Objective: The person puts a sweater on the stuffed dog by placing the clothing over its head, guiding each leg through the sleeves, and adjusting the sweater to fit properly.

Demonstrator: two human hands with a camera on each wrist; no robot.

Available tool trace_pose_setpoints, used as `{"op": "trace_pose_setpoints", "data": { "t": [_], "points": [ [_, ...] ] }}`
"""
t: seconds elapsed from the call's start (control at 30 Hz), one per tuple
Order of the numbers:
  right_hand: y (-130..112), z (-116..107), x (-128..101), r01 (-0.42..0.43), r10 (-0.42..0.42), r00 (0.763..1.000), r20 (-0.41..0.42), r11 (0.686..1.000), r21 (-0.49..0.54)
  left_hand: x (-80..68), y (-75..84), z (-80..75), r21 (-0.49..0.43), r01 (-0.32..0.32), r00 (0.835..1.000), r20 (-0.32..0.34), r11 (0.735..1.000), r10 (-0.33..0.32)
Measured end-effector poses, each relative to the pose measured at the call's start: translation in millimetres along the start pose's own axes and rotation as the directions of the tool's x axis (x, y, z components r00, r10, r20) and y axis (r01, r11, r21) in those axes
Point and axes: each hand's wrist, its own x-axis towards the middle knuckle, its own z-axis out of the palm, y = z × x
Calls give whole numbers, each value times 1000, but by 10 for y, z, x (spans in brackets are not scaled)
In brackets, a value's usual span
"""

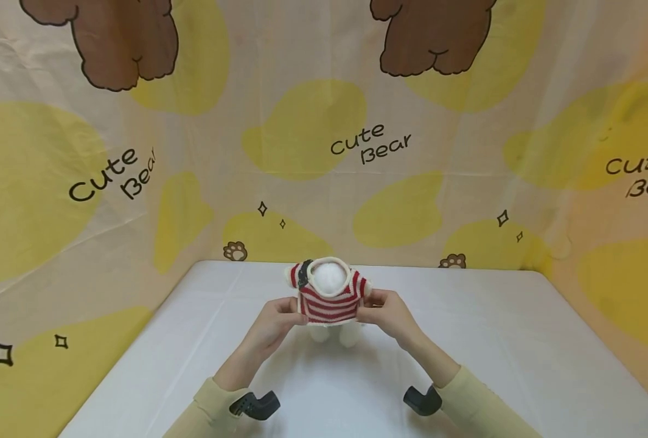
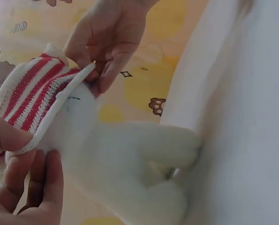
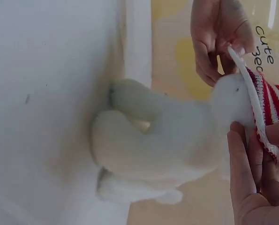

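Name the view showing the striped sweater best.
The head view, since the striped sweater shows almost whole. Left wrist gives it from the side; right wrist catches only part, cut off by the frame.

The sweater is striped red and white, the toy white.

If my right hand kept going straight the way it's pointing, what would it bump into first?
Most likely the white plush toy, just beyond the edge of the striped sweater that your right hand pinches; whether it already touches the toy is hard to tell.
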Motion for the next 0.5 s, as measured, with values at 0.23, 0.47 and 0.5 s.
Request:
{"op": "trace_pose_setpoints", "data": {
  "t": [0.23,0.47,0.5],
  "points": [
    [82,5,37,12,-19,998,-64,994,-110,32,-53,6,50,-19,998,-64,999,22],
    [185,4,51,5,-14,998,-64,989,-145,58,-87,-9,24,23,995,-95,999,-21],
    [196,3,50,4,-15,997,-70,988,-154,62,-90,-14,18,28,996,-90,999,-26]
  ]
}}
